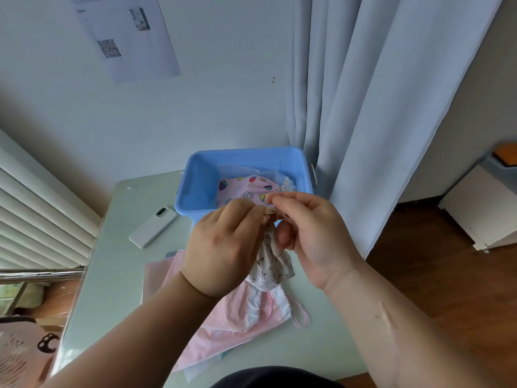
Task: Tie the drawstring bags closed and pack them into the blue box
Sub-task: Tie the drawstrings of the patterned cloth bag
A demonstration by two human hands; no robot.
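Fingers of left hand (223, 247) and right hand (310, 228) pinch the printed bag (272, 264) at its neck (body hangs below).

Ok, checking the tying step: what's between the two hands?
In the head view, the cinched neck of the white printed drawstring bag lies between the left hand and right hand. Both pinch it, and the bag's body hangs below.

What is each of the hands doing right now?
Left hand: closed, pinching the gathered top of the white printed bag.
Right hand: closed, pinching the same bag's top.
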